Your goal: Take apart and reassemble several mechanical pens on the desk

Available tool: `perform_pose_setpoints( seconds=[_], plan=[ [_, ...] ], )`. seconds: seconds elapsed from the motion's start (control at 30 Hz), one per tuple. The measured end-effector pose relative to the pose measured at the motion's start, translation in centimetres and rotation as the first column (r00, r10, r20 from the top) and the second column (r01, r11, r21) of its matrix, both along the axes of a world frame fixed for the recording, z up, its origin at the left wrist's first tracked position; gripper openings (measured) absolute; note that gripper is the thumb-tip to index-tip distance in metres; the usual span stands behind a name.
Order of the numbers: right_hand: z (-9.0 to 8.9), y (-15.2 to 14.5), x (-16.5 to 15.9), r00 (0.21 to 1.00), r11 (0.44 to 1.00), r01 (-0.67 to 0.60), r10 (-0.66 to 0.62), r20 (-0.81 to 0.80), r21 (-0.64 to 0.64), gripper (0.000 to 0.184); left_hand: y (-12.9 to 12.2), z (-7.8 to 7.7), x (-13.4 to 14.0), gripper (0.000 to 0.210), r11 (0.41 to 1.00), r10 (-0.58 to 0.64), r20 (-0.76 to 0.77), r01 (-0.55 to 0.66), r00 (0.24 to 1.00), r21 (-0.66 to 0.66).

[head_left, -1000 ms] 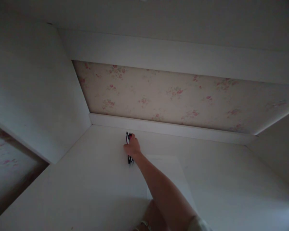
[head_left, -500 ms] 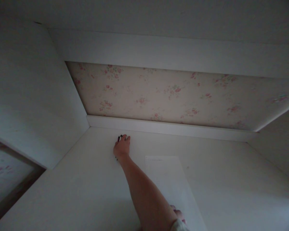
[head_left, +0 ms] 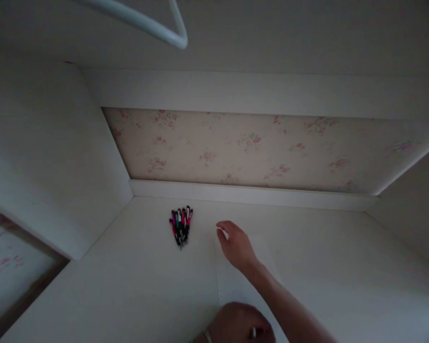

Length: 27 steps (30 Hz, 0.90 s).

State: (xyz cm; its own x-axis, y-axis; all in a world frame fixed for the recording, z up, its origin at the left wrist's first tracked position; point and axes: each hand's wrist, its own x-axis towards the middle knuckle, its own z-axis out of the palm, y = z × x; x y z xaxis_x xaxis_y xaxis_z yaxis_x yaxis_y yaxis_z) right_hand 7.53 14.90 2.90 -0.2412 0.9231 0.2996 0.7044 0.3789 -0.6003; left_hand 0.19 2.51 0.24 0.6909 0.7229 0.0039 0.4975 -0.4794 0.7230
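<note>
On the white desktop, a bundle of pens in black, pink, purple, teal and white lies fanned out, untouched. To their right is my right hand, thumb and forefinger closed at the upper left corner of a white sheet of paper. A bright white bit shows between those fingers. My left hand is at the bottom edge over the lower part of the sheet, its fingers curled. A small dark thing with a silvery glint shows at its fingers, too dim to name.
A low white ledge runs along the back of the desktop, below a floral wallpaper panel. White side panels stand at left and right. Overhead, a bent white tube enters from the top.
My right hand has left the pens, which now show fully, and moved right to the paper's corner. My left hand has come further into view. The white tube has appeared at the top.
</note>
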Motion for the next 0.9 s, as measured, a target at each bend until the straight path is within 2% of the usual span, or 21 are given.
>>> perform_pose_setpoints(
  seconds=[0.03, 0.1, 0.13, 0.17, 0.2, 0.27, 0.33, 0.43, 0.6, 0.77, 0.9],
  plan=[
    [-0.6, -1.6, 2.2, 0.999, 1.0, 0.027, -0.027, 0.017, 0.016, 0.029, 1.0, 0.1, -0.6, 0.01, 1.0, 0.024, 0.015, -0.024, 1.0, 0.002],
    [-2.6, -5.1, 6.2, 0.997, 0.998, 0.031, -0.034, 0.062, 0.047, 0.03, 2.9, 0.4, -2.5, 0.023, 0.977, 0.184, 0.093, -0.192, 0.978, 0.088],
    [-3.8, -6.8, 8.1, 0.99, 0.994, -0.033, 0.017, 0.141, 0.108, 0.031, 4.0, 0.7, -3.8, 0.026, 0.927, 0.306, 0.095, -0.319, 0.947, 0.196],
    [-5.1, -8.3, 9.8, 0.974, 0.983, -0.072, 0.033, 0.225, 0.169, 0.031, 5.2, 1.0, -5.3, 0.024, 0.828, 0.453, 0.061, -0.445, 0.89, 0.341],
    [-6.3, -9.5, 11.3, 0.948, 0.972, -0.115, 0.046, 0.314, 0.204, 0.033, 6.5, 1.2, -6.9, 0.023, 0.71, 0.593, -0.002, -0.521, 0.806, 0.474],
    [-8.1, -11.2, 14.0, 0.904, 0.946, -0.152, 0.015, 0.427, 0.288, 0.039, 9.4, 1.2, -10.0, 0.032, 0.594, 0.723, -0.023, -0.605, 0.69, 0.53],
    [-8.9, -11.8, 15.9, 0.884, 0.937, -0.129, -0.04, 0.466, 0.326, 0.041, 11.8, 0.7, -12.3, 0.04, 0.526, 0.799, -0.066, -0.643, 0.597, 0.556],
    [-9.0, -11.4, 17.4, 0.888, 0.941, -0.089, -0.074, 0.455, 0.327, 0.042, 13.8, -0.9, -13.8, 0.048, 0.529, 0.827, -0.182, -0.629, 0.532, 0.569],
    [-9.3, -10.7, 17.5, 0.896, 0.941, -0.066, -0.091, 0.434, 0.332, 0.037, 14.1, -3.0, -12.9, 0.058, 0.584, 0.803, -0.31, -0.564, 0.509, 0.584],
    [-9.5, -10.8, 17.1, 0.898, 0.947, -0.034, -0.111, 0.425, 0.32, 0.036, 14.7, -3.1, -12.1, 0.069, 0.625, 0.772, -0.365, -0.519, 0.52, 0.583],
    [-8.8, -11.0, 16.9, 0.9, 0.965, -0.013, -0.102, 0.424, 0.26, 0.036, 15.4, -2.9, -12.1, 0.074, 0.622, 0.776, -0.374, -0.515, 0.508, 0.59]
  ],
)
